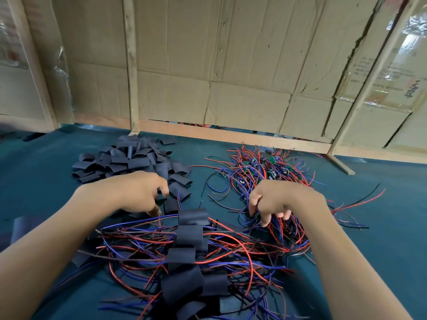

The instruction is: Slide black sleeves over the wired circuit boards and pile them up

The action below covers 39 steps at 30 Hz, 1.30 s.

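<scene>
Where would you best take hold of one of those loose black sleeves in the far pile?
Judging by shape, pinch a black sleeve across its two flat faces near an open end, coming from above at the pile's near edge by the left hand. The sleeves lie flattened and overlapping, so an outer one should lift free most easily.

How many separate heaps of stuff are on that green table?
3: loose black sleeves far left, bare wired circuit boards far right, sleeved boards with red and blue wires nearest, between both hands. More may be hidden.
</scene>
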### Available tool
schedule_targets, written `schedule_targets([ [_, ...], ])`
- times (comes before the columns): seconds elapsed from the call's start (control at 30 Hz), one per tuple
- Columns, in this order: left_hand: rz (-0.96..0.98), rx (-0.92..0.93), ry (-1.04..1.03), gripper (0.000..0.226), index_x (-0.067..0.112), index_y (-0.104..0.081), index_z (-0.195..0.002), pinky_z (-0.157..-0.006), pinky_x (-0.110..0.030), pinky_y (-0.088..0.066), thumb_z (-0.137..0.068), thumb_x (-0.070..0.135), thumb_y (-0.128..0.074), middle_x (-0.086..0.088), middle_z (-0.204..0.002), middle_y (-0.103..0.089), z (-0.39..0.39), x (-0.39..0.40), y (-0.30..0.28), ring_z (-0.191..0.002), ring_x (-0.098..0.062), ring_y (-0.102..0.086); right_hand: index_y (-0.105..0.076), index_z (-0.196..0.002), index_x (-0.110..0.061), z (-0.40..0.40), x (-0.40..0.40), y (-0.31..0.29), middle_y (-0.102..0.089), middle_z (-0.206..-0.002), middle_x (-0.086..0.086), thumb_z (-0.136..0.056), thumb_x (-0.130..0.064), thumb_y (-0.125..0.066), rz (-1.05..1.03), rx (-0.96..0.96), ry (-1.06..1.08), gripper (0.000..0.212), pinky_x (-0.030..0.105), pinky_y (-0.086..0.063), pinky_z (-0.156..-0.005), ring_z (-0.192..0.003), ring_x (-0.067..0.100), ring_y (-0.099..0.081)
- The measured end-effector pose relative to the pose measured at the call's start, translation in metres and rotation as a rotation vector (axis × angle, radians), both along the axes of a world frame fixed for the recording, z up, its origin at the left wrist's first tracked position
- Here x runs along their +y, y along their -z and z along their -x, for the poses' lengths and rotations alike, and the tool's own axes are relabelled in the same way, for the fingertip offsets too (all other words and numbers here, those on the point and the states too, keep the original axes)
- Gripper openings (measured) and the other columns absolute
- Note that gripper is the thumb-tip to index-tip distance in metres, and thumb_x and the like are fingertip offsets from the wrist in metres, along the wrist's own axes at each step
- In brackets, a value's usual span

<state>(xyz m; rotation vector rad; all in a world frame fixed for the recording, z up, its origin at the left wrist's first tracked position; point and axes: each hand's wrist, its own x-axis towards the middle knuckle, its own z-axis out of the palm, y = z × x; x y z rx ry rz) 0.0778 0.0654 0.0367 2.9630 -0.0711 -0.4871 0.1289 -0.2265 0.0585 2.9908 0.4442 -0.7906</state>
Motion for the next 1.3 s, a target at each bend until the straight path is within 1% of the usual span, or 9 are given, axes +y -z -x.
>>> schedule_targets([
  [0.1, 0.001, -0.027, -0.006, 0.049, 0.033, -0.054, -0.130, -0.086, -0.028, -0.050, -0.087, 0.016, -0.070, 0.007, -0.119, -0.059, 0.003, -0.004, -0.005, -0.099, -0.013, -0.058, -0.075, -0.109, -0.019, 0.001, -0.002, -0.004, -0.057, -0.071, -0.004, -0.080, -0.014, -0.082, -0.056, -0.041, -0.024, 0.030, 0.033, -0.058, -0.058, -0.067, 0.022, -0.058],
  [0.2, 0.059, -0.091, -0.015, 0.051, 0.033, -0.050, -0.132, -0.080, -0.027, -0.050, -0.087, 0.014, -0.067, 0.010, -0.111, -0.057, 0.005, -0.004, -0.014, -0.089, -0.006, -0.056, -0.077, -0.093, -0.023, 0.002, -0.010, -0.020, -0.059, -0.056, -0.018, -0.075, -0.015, -0.085, -0.286, -0.117, 0.015, 0.021, 0.025, -0.050, -0.043, -0.054, -0.001, -0.059],
  [0.37, -0.219, 0.051, -0.039, 0.053, 0.023, -0.051, -0.137, -0.068, -0.017, -0.052, -0.088, 0.023, -0.070, -0.003, -0.126, -0.058, 0.014, -0.011, -0.021, -0.087, -0.015, -0.060, -0.075, -0.080, -0.022, 0.009, -0.016, -0.049, -0.061, -0.067, -0.002, -0.069, -0.015, -0.089, -0.756, -0.381, 0.036, 0.020, 0.024, -0.040, -0.053, -0.053, 0.009, -0.051],
  [0.43, -0.293, 0.091, -0.057, 0.042, 0.014, -0.058, -0.131, -0.044, -0.013, -0.045, -0.089, 0.016, -0.067, -0.007, -0.113, -0.061, 0.015, -0.013, -0.019, -0.064, -0.014, -0.055, -0.075, -0.082, -0.024, 0.012, -0.016, -0.054, -0.070, -0.076, -0.007, -0.069, -0.020, -0.090, -0.876, -0.533, 0.051, 0.019, 0.024, -0.041, -0.060, -0.056, 0.003, -0.055],
  [0.67, -0.311, 0.054, -0.101, 0.020, 0.009, -0.061, -0.108, -0.041, -0.018, -0.037, -0.089, 0.005, -0.056, -0.002, -0.082, -0.053, 0.011, -0.015, -0.018, -0.059, -0.014, -0.050, -0.065, -0.102, -0.007, 0.014, -0.006, -0.055, -0.073, -0.078, 0.007, -0.091, -0.007, -0.072, -1.492, -0.689, 0.275, 0.013, 0.032, -0.057, -0.057, -0.065, 0.022, -0.067],
  [0.77, -0.173, 0.034, -0.138, 0.044, 0.009, -0.053, -0.130, -0.046, -0.023, -0.047, -0.088, -0.001, -0.042, -0.012, -0.100, -0.063, 0.009, -0.012, -0.014, -0.070, -0.025, -0.064, -0.065, -0.097, 0.000, 0.019, 0.001, -0.054, -0.069, -0.084, 0.015, -0.095, -0.002, -0.064, -1.867, -0.384, 0.373, 0.003, 0.029, -0.058, -0.064, -0.071, 0.024, -0.067],
  [0.9, 0.148, -0.232, -0.151, 0.067, 0.020, -0.009, -0.151, -0.043, -0.026, -0.035, -0.094, 0.005, -0.042, -0.006, -0.064, -0.049, 0.000, -0.008, -0.007, -0.049, -0.017, -0.046, -0.064, -0.093, 0.000, 0.023, 0.008, -0.059, -0.068, -0.089, 0.018, -0.097, -0.005, -0.059, -2.027, -0.149, 0.416, 0.009, 0.029, -0.059, -0.067, -0.071, 0.023, -0.067],
  [1.1, 0.663, -0.501, -0.051, 0.054, 0.030, -0.016, -0.145, -0.036, -0.015, -0.030, -0.102, 0.019, -0.046, 0.009, -0.036, -0.038, 0.006, -0.027, -0.016, -0.033, -0.005, -0.037, -0.061, -0.100, -0.002, 0.032, 0.011, -0.068, -0.069, -0.091, 0.013, -0.098, -0.007, -0.056, -2.095, -0.032, 0.386, 0.007, 0.026, -0.057, -0.065, -0.073, 0.020, -0.066],
  [1.3, 0.878, -0.683, 0.179, 0.076, 0.046, -0.016, -0.141, -0.067, -0.033, -0.051, -0.092, 0.016, -0.066, 0.007, -0.082, -0.056, 0.025, -0.049, -0.031, -0.069, -0.026, -0.055, -0.058, -0.103, -0.005, 0.046, 0.000, -0.084, -0.070, -0.089, 0.012, -0.098, -0.006, -0.052, -2.184, -0.071, 0.263, 0.008, 0.025, -0.053, -0.065, -0.071, 0.018, -0.064],
])
